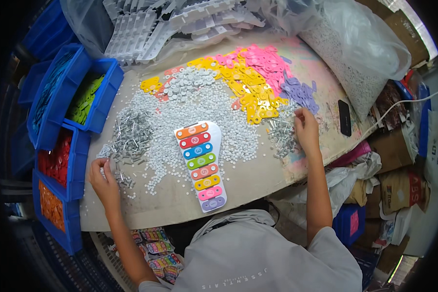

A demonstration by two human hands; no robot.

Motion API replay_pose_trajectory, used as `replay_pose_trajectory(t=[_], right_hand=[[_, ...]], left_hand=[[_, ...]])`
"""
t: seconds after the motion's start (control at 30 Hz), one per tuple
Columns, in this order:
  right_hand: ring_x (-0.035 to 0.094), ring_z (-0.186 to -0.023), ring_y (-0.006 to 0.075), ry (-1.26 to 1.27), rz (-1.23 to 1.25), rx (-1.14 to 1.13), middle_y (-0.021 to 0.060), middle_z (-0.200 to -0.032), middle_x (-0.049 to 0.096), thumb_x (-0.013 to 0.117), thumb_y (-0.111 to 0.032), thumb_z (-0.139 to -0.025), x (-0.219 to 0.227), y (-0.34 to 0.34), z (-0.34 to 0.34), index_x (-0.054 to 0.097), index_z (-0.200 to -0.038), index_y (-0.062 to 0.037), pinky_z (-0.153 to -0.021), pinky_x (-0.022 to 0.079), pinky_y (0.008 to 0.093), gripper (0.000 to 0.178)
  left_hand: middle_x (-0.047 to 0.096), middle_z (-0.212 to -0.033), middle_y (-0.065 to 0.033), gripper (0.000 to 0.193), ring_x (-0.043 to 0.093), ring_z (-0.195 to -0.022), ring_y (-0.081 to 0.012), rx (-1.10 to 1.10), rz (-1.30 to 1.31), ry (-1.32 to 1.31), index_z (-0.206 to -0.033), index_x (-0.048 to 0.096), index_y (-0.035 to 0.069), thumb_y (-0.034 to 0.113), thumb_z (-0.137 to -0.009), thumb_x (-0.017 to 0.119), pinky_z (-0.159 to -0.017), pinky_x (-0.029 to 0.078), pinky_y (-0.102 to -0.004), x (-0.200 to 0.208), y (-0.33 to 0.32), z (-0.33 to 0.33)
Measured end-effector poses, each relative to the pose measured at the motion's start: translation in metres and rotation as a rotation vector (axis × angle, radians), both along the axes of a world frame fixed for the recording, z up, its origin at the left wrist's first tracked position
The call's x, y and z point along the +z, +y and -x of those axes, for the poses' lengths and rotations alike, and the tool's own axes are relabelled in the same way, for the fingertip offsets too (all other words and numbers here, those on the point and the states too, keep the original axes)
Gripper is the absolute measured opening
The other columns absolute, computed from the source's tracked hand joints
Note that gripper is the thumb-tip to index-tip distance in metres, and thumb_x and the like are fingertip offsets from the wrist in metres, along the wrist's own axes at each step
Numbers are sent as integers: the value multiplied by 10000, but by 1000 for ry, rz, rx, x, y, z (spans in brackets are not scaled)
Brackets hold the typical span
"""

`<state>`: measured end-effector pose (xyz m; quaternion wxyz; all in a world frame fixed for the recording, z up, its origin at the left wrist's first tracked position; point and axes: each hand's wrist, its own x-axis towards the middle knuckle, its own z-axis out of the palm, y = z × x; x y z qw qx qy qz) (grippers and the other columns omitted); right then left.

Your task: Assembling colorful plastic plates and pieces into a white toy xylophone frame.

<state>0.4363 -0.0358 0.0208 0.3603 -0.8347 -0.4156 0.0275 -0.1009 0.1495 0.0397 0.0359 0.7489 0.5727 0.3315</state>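
Observation:
A toy xylophone (pixel 204 160) lies at the table's middle, a white base with a row of coloured bars running from orange at the far end to purple nearest me. White round caps show on the ends of several far bars. At the left edge, my left hand (pixel 102 181) has its fingers drawn together beside a small heap of white bits (pixel 103 151) and metal pins (pixel 131 131). My right hand (pixel 306 130) is closed at the fingertips over another heap of metal pins (pixel 281 131). What either hand pinches, if anything, is too small to see.
Loose white caps (pixel 180 109) cover the middle. Yellow bars (pixel 258 102), pink bars (pixel 267 63) and purple bars (pixel 299 92) lie beyond. Blue bins (pixel 102 109) line the left side; white bases (pixel 131 36) stand behind. A phone (pixel 344 118) and a plastic sack (pixel 350 73) are right.

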Motion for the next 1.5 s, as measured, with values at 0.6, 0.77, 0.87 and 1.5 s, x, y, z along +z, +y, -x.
replay_pose_trajectory(t=[0.6,0.77,0.87,1.5], right_hand=[[620,-788,297,-68,92,188,171,-843,634,643,-9,-884,5,17,-14,615,-954,29,-725,492,372,85],[625,-815,293,-305,102,156,172,-879,648,624,-28,-908,9,2,1,615,-980,28,-736,495,385,91],[631,-776,247,-540,47,125,141,-862,656,608,-42,-934,43,0,53,613,-1003,9,-702,495,366,86],[651,-893,82,1140,166,589,45,-977,677,627,-59,-1001,29,-1,198,625,-1052,40,-794,527,222,111]], left_hand=[[708,-812,-67,121,609,-681,-76,-442,1179,-1120,-1022,697,-21,68,-944,678,-601,462,-212,1,-99,-99],[711,-815,-64,122,615,-690,-71,-480,1231,-1174,-1039,696,-33,44,-950,664,-592,448,-199,-4,-102,-101],[716,-869,-45,151,659,-775,-71,-508,1268,-1136,-1079,694,-20,74,-963,669,-608,449,-191,-9,-104,-104],[685,-779,-58,570,606,-734,-52,-500,1244,-797,-1399,329,-36,121,-974,675,-678,448,-203,-11,-101,-121]])
